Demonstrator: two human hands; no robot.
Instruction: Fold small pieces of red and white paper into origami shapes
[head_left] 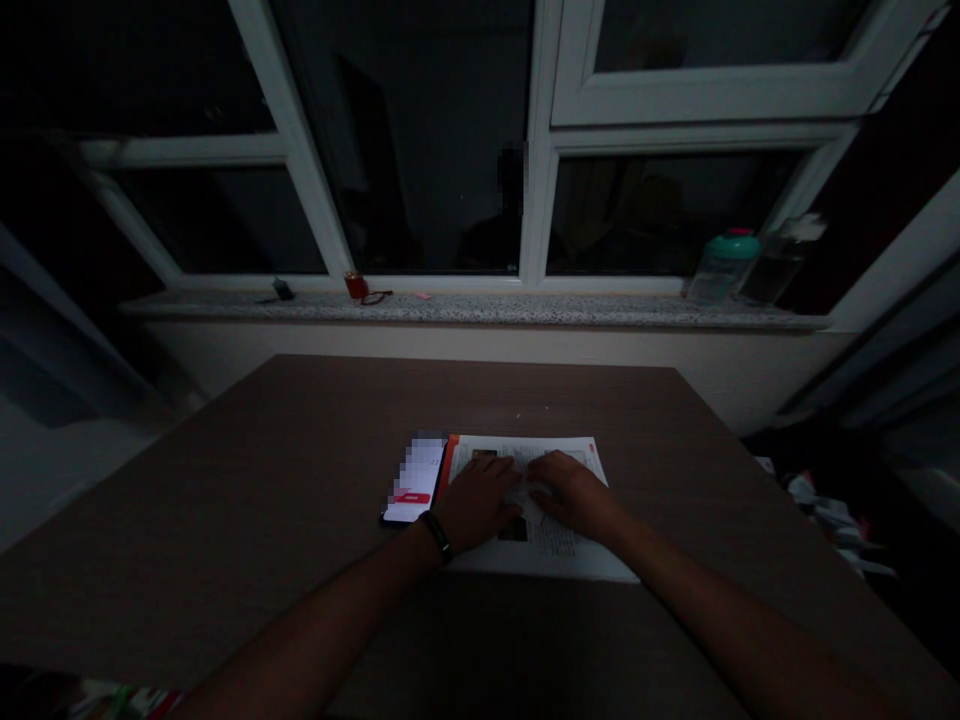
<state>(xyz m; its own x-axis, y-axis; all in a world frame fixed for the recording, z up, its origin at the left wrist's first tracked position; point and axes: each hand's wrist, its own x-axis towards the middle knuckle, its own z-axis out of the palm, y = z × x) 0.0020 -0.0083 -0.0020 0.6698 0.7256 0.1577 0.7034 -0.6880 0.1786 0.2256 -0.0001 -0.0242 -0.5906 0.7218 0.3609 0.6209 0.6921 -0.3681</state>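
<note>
While directions are being taken from the middle of a printed page (566, 555), with twelve o'clock toward the window frame (536, 150), a greyish curtain (34, 345) is being dimly shown at far left, between nine and ten. On the speckled sill (487, 308), a small dark object (283, 289) is being seen at about ten, a small red item (354, 286) at nearly eleven and a pink scrap (423, 295) at eleven. At nine, a phone (415, 485) with a lit screen is being supported by the brown table (300, 450), just beside the page's orange left edge. The page is lying flat on the table, being partly covered by both hands. From eight, the left hand (484, 500) is being laid palm down on it, fingers slightly bent, with a dark band (436, 538) being worn at the wrist. At the centre, a small pale piece (533, 508) is being touched by both hands; its material cannot be told. From four, the right hand (577, 495) is being held over the page, fingers curled, thumb toward ten. Whether the piece is being gripped by either hand cannot be told. Beyond, a teal-lidded bottle (720, 272) is being borne by the sill between one and two, and a pale-capped bottle (776, 264) nearer two.
</note>
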